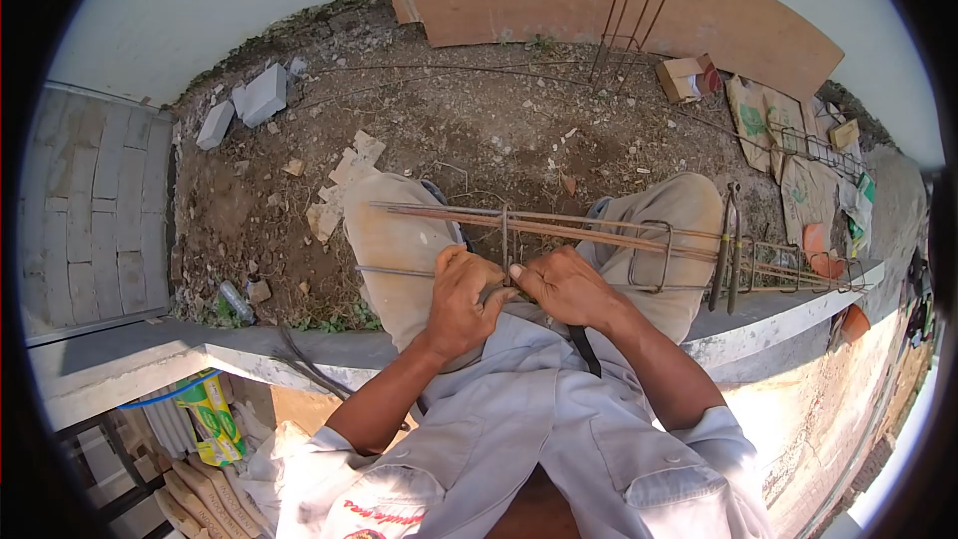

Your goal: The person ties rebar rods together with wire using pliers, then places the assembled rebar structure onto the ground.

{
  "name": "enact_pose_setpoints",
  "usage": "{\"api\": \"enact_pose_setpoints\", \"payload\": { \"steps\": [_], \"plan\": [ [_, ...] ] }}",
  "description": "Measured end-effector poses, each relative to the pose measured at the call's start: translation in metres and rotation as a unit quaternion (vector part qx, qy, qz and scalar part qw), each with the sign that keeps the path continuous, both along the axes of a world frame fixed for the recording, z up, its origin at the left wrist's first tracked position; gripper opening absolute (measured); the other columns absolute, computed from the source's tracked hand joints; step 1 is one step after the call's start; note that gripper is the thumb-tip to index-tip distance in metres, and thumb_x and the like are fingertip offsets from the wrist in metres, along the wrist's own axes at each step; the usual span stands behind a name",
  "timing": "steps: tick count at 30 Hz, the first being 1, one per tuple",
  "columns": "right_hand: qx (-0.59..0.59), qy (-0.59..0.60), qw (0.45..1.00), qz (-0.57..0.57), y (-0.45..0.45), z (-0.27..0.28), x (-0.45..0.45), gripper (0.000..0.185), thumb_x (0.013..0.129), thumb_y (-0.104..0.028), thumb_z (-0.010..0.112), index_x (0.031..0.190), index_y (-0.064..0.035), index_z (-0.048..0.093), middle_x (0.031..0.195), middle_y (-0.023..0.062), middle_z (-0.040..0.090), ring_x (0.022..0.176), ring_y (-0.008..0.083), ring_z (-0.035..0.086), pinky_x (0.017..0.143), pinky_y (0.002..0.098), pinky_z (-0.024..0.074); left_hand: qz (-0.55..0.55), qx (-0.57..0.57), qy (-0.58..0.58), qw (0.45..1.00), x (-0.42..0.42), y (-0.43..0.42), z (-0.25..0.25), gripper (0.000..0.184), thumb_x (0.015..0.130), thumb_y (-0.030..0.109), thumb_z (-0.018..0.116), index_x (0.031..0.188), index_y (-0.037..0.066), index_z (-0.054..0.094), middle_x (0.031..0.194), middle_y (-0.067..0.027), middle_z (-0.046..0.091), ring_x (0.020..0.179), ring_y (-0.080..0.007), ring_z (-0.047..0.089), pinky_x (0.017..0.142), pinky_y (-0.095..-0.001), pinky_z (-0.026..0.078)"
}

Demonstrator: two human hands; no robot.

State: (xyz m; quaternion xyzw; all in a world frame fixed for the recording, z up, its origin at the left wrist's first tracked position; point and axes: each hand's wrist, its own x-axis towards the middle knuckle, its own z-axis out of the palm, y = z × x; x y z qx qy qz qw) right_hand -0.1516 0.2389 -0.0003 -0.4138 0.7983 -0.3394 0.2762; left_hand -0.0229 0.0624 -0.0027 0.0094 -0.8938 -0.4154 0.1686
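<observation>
Across my lap lies a long cage of steel rods (599, 231) with square wire stirrups, running out to the right. My left hand (465, 301) is closed at the near rod, thumb and fingers pinched beside a stirrup (506, 240). Close against it, my right hand (564, 284) pinches at the same stirrup corner, thumb toward the rod. Whatever small piece lies between the fingertips is too hidden to make out. A pair of dark-handled pincers (733, 250) hangs over the rods by my right knee.
Bare soil with rubble lies ahead. White blocks (261, 95) stand at the back left, an upright rod cage (639, 0) and a cardboard box (689, 78) at the back right. Dark wires (311, 367) lie on the ledge at left; paper sacks (810, 195) lie right.
</observation>
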Motion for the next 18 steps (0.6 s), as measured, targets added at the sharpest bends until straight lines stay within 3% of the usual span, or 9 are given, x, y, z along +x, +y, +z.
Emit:
{"api": "enact_pose_setpoints", "payload": {
  "steps": [2, 5, 6, 9, 12, 15, 18],
  "plan": [
    [-0.106, 0.128, 0.983, -0.083, 0.001, 0.011, 0.017, 0.015, 0.094, -0.015, 0.074, 0.09, -0.0014, 0.073, 0.091, 0.0153, 0.072, 0.083, 0.0402, 0.066, 0.074, 0.0526, 0.0516, 0.0, 0.005, 0.002, 1.0, -0.003, -0.001, 0.002, 0.03, 0.076, 0.002, 0.087, 0.095, 0.007, 0.066, 0.091, -0.0092, 0.07, 0.09, -0.0317, 0.066, 0.109, -0.052, 0.042],
    [-0.041, 0.205, 0.974, -0.085, 0.021, 0.042, 0.045, 0.017, 0.093, -0.017, 0.076, 0.089, -0.001, 0.072, 0.086, 0.0163, 0.07, 0.078, 0.0379, 0.066, 0.074, 0.0494, 0.0523, 0.009, 0.015, 0.014, 1.0, -0.003, -0.002, -0.003, 0.029, 0.076, 0.003, 0.088, 0.095, 0.007, 0.066, 0.091, -0.0089, 0.07, 0.089, -0.0314, 0.066, 0.108, -0.0517, 0.042],
    [0.021, 0.169, 0.981, -0.088, 0.025, 0.044, 0.053, 0.019, 0.09, -0.017, 0.078, 0.097, 0.0004, 0.073, 0.092, 0.0177, 0.072, 0.085, 0.037, 0.068, 0.079, 0.048, 0.0543, 0.01, 0.02, 0.019, 1.0, -0.003, -0.001, -0.005, 0.029, 0.076, 0.004, 0.088, 0.095, 0.007, 0.066, 0.091, -0.0088, 0.07, 0.089, -0.0313, 0.066, 0.108, -0.0515, 0.041],
    [-0.003, 0.26, 0.961, -0.091, 0.025, 0.017, 0.064, 0.023, 0.088, -0.014, 0.078, 0.103, 0.0013, 0.072, 0.096, 0.0175, 0.073, 0.088, 0.0373, 0.07, 0.08, 0.0464, 0.0564, 0.01, 0.01, 0.023, 1.0, -0.006, -0.001, -0.009, 0.027, 0.077, 0.005, 0.088, 0.094, 0.007, 0.067, 0.091, -0.0083, 0.07, 0.089, -0.0308, 0.066, 0.107, -0.0507, 0.041],
    [0.015, 0.209, 0.974, -0.089, 0.027, -0.003, 0.063, 0.025, 0.087, -0.014, 0.078, 0.109, -0.0008, 0.073, 0.101, 0.0179, 0.074, 0.085, 0.0384, 0.072, 0.075, 0.0477, 0.0583, 0.009, 0.012, 0.032, 0.999, -0.006, -0.001, -0.005, 0.026, 0.077, 0.006, 0.087, 0.094, 0.008, 0.067, 0.091, -0.0079, 0.07, 0.088, -0.0303, 0.066, 0.106, -0.05, 0.041],
    [0.077, 0.139, 0.985, -0.065, 0.037, -0.024, 0.058, 0.028, 0.089, -0.015, 0.076, 0.115, -0.0049, 0.075, 0.106, 0.0199, 0.075, 0.09, 0.04, 0.073, 0.079, 0.0505, 0.0585, 0.013, 0.017, 0.025, 0.999, -0.004, -0.001, -0.006, 0.025, 0.077, 0.006, 0.087, 0.094, 0.008, 0.068, 0.091, -0.0078, 0.07, 0.088, -0.0302, 0.066, 0.107, -0.05, 0.041],
    [0.08, 0.178, 0.98, -0.026, 0.043, -0.026, 0.057, 0.028, 0.089, -0.01, 0.07, 0.116, -0.007, 0.073, 0.104, 0.0232, 0.075, 0.094, 0.042, 0.074, 0.085, 0.0509, 0.0587, 0.023, 0.018, 0.032, 0.999, -0.004, 0.0, -0.005, 0.025, 0.077, 0.006, 0.087, 0.093, 0.008, 0.068, 0.091, -0.0078, 0.071, 0.088, -0.0301, 0.066, 0.107, -0.0498, 0.041]
  ]
}}
